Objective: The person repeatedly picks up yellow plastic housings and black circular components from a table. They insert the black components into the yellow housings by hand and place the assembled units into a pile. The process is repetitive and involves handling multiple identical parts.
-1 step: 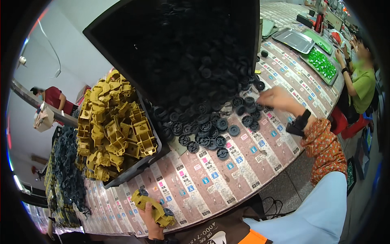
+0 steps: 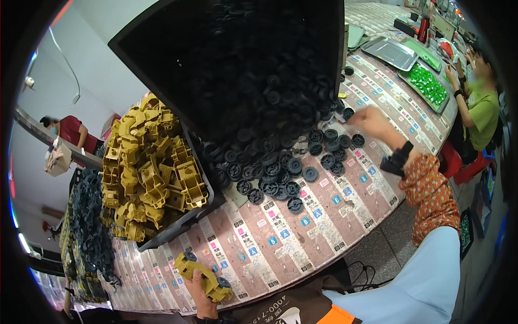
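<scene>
Your left hand [image 2: 200, 291] clasps a yellow toy truck body [image 2: 204, 276] at the desk's [image 2: 302, 243] near edge; your right hand [image 2: 372, 121], grip unclear, reaches black wheels [image 2: 294, 173]: pick just one.

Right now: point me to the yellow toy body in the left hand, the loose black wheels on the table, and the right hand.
yellow toy body [image 2: 208, 276], head view, on its yellow side panel.
black wheels [image 2: 294, 186], head view, on one wheel in the spill.
right hand [image 2: 375, 124], head view, on its back.
</scene>
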`<state>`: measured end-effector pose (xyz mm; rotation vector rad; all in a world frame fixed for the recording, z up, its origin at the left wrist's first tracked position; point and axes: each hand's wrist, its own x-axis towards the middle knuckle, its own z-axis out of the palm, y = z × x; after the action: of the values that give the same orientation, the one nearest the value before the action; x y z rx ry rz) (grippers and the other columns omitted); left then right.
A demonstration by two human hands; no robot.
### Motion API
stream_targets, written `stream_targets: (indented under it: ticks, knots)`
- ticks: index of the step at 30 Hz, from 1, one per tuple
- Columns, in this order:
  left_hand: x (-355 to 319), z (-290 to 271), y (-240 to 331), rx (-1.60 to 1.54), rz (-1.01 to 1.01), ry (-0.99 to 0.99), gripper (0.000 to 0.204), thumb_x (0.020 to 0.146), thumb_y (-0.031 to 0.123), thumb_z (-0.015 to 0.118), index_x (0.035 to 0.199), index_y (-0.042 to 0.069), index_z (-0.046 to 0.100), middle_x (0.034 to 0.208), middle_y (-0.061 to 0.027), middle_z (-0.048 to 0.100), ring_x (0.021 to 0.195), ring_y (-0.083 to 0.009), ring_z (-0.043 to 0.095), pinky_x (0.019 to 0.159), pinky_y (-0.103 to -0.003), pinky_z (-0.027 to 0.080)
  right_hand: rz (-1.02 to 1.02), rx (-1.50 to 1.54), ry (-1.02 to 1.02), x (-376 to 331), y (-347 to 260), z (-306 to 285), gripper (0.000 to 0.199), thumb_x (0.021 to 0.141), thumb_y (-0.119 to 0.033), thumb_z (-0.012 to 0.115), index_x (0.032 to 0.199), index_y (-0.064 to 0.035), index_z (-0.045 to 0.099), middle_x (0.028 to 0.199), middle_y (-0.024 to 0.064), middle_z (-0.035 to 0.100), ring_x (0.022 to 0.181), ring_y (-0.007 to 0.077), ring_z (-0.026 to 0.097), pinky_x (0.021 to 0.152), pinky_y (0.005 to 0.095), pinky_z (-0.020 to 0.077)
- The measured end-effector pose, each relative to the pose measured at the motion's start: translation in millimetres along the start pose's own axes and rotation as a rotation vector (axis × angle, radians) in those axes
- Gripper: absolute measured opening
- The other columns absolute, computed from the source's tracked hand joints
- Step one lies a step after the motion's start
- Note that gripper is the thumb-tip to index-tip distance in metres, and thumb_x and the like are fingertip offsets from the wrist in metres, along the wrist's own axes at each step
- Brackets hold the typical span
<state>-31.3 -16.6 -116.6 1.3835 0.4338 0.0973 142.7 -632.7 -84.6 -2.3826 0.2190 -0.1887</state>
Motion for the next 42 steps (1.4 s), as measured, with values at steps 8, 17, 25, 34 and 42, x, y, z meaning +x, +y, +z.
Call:
stream_targets:
  ticks: [8,17,25,34,42]
  knots:
    - [1.5,-8.5,0.4,0.003,-0.003,-0.051,0.042,0.105,0.024,0.061,0.139,0.007,0.042,0.103,-0.011,0.067,0.09,-0.0229,0.071,0.072,-0.037,0.063,-0.071,-0.412,0.445,135.6,89.8,-24.8,0.04,0.088,-0.007,0.057,0.126,-0.0109,0.069,0.126,0.0174,0.067,0.113,0.0405,0.065,0.096,0.0471,0.0529]
    - [-8.2,0.2,9.0,0.102,-0.037,0.092,0.038,0.104,0.027,0.065,0.133,0.006,0.051,0.108,-0.0083,0.066,0.094,-0.0193,0.067,0.078,-0.031,0.057,-0.33,-0.578,0.18,203.2,72.7,2.0,0.04,0.079,-0.002,0.067,0.119,-0.0051,0.068,0.132,0.0142,0.061,0.115,0.0392,0.06,0.097,0.0465,0.0547]
    - [-6.6,-27.4,-4.7,0.171,-0.108,0.16,0.036,0.105,0.033,0.063,0.13,0.008,0.054,0.104,-0.0087,0.067,0.085,-0.0201,0.067,0.067,-0.032,0.058,-0.079,-0.413,0.059,199.3,74.2,6.1,0.03,0.079,-0.005,0.07,0.109,-0.0085,0.073,0.112,0.0139,0.068,0.113,0.0379,0.063,0.095,0.0475,0.0538]
    - [6.8,11.4,3.5,0.144,-0.219,0.216,0.026,0.104,0.042,0.061,0.104,0.016,0.065,0.074,0.0022,0.059,0.049,-0.0117,0.046,0.04,-0.026,0.034,-0.336,-0.526,0.138,238.2,65.2,16.2,0.048,0.096,-0.013,0.056,0.14,-0.0289,0.062,0.149,0.0039,0.057,0.128,0.034,0.06,0.1,0.0471,0.0543]
    - [-0.8,33.0,9.8,0.18,-0.21,0.229,0.025,0.105,0.04,0.061,0.104,0.016,0.063,0.075,0.0018,0.059,0.05,-0.0118,0.046,0.041,-0.026,0.035,-0.265,-0.494,0.25,231.5,70.1,24.6,0.026,0.093,-0.015,0.059,0.114,-0.0129,0.073,0.12,0.0101,0.067,0.122,0.0305,0.062,0.094,0.0428,0.0561]
